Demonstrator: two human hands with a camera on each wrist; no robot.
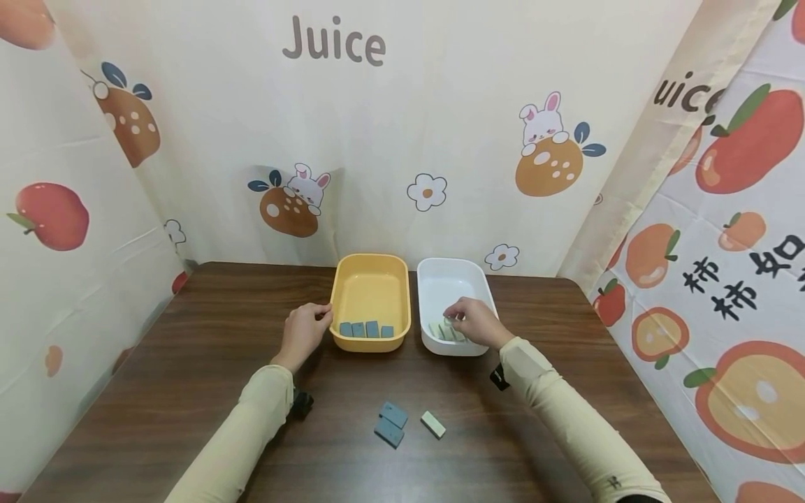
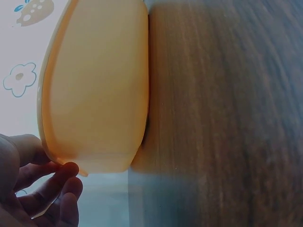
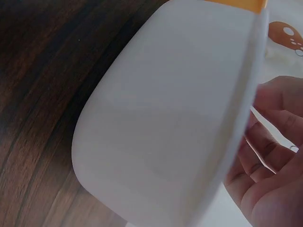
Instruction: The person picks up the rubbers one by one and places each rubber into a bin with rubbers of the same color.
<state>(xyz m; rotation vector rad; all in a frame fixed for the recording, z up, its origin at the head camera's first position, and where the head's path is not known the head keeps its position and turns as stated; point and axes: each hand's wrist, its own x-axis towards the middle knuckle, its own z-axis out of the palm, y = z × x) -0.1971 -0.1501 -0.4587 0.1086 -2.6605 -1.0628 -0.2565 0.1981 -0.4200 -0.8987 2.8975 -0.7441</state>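
Observation:
My left hand [image 1: 306, 328] is at the left rim of the yellow tray [image 1: 371, 346], its thumb and fingers pinching the edge. Several blue-grey rectangular blocks [image 1: 358, 330] stand in a row along the near end inside that tray. Over the white tray [image 1: 455, 348], my right hand [image 1: 476, 323] reaches in past the right rim, its fingertips pinching a pale green block [image 1: 448, 321]. More pale green blocks [image 1: 436, 330] lie below it at the tray's near end. In the right wrist view the white wall hides the fingertips.
Two blue-grey blocks [image 1: 390, 432] and one pale green block [image 1: 433, 425] lie on the dark wooden table [image 1: 339, 457] in front of the trays. A fruit-print curtain [image 1: 390, 126] hangs behind the table and along both sides.

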